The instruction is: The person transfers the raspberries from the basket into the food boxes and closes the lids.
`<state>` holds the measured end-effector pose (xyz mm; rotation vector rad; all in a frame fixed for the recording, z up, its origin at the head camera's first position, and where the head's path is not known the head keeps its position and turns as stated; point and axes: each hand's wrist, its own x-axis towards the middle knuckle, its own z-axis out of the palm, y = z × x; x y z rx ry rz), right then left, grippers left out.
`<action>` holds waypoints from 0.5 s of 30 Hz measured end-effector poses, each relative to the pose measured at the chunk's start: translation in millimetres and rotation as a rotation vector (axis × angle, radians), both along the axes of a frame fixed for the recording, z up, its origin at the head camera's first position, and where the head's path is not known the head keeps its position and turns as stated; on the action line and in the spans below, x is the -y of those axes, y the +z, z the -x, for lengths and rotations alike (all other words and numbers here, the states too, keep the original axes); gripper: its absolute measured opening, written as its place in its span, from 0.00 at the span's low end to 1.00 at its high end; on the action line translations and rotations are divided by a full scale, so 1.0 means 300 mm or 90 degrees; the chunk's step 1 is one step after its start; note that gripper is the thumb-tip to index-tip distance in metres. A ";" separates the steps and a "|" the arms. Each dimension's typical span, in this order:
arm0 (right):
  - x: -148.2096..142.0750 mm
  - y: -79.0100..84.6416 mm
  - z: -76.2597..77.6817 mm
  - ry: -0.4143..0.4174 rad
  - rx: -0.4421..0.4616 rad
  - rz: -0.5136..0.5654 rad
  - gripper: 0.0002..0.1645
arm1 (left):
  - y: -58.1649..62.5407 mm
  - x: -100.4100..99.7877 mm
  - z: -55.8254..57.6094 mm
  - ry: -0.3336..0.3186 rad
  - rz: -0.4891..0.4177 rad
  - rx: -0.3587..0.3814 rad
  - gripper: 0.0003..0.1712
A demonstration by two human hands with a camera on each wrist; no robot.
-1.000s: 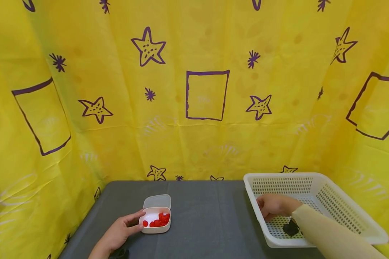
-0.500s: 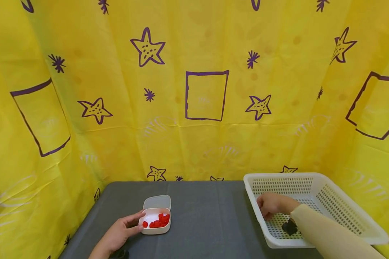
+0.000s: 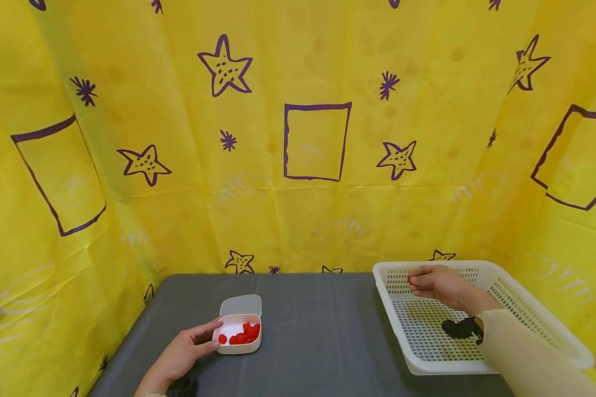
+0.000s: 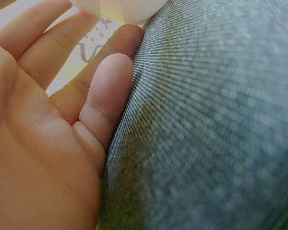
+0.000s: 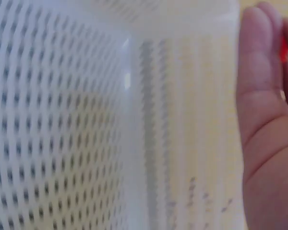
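Note:
On the left of the table, a small white box (image 3: 238, 349) stands with its lid (image 3: 241, 305) flipped back. Several small, lumpy red pieces (image 3: 245, 334) lie inside, mostly at its right end. My left hand (image 3: 185, 352) rests at the box's left end, its fingers fairly straight and fingertips against the side; the left wrist view shows part of the box (image 4: 122, 8) at those fingertips. Over the far left part of a white plastic basket (image 3: 401, 344), my right hand (image 3: 444, 285) pinches a small red piece (image 5: 284, 49), mostly hidden by the fingers.
The perforated basket stands at the table's right side. A black strap (image 3: 461, 329) hangs at my right wrist, and a dark band (image 3: 182, 387) is at the left one. Grey cloth (image 3: 323, 331) covers the table, and a yellow patterned curtain (image 3: 313, 220) encloses it.
My right hand has risen from low inside the basket's left side, moving up and slightly right, with a red piece now showing at its fingertips. My left hand stays at the box.

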<state>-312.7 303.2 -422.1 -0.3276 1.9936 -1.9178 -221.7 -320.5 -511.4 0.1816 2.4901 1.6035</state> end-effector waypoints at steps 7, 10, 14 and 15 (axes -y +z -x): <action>0.101 0.122 -0.032 0.002 0.028 0.284 0.12 | 0.007 -0.001 0.003 0.002 -0.001 -0.003 0.32; 0.186 0.178 -0.044 0.021 0.014 0.344 0.16 | 0.005 0.000 0.003 0.000 -0.005 -0.002 0.33; 0.317 0.230 -0.064 0.044 0.000 0.373 0.17 | 0.001 0.000 0.002 -0.004 -0.005 -0.002 0.33; 0.351 0.238 -0.069 0.044 -0.002 0.369 0.17 | 0.001 -0.001 0.001 -0.005 -0.004 -0.002 0.33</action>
